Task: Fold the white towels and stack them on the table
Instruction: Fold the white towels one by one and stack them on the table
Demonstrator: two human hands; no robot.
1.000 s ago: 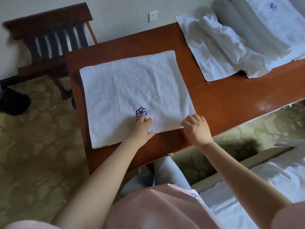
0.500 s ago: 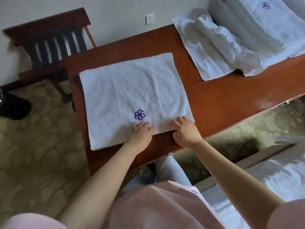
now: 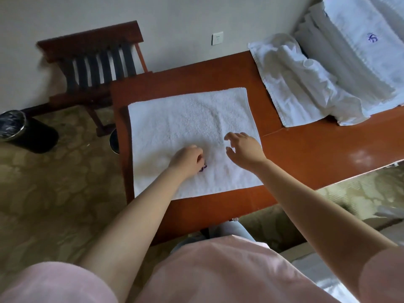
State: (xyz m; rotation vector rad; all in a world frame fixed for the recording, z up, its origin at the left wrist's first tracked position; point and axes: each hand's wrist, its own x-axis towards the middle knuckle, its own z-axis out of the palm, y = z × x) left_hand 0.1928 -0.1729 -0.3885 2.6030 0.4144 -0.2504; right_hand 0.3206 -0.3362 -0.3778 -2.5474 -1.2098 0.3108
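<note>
A folded white towel (image 3: 192,119) lies flat on the left end of the brown wooden table (image 3: 306,160). Its purple flower emblem (image 3: 203,168) is partly covered by my left hand (image 3: 188,159). That hand is over the towel's near middle with its fingers curled under; no cloth is lifted. My right hand (image 3: 243,149) hovers just right of it, over the towel's right part, with fingers spread and gently bent, holding nothing. A crumpled white towel (image 3: 301,88) lies at the table's far right, beside a stack of folded white towels (image 3: 360,51).
A dark wooden slatted chair (image 3: 96,62) stands against the wall beyond the table's left end. A black waste bin (image 3: 13,125) stands on the patterned carpet at far left. White bedding (image 3: 328,278) shows at lower right. My knees sit under the table's near edge.
Both hands have left the towel's near edge and moved forward over its middle. The left hand's fingers have curled; the right hand has lifted and spread.
</note>
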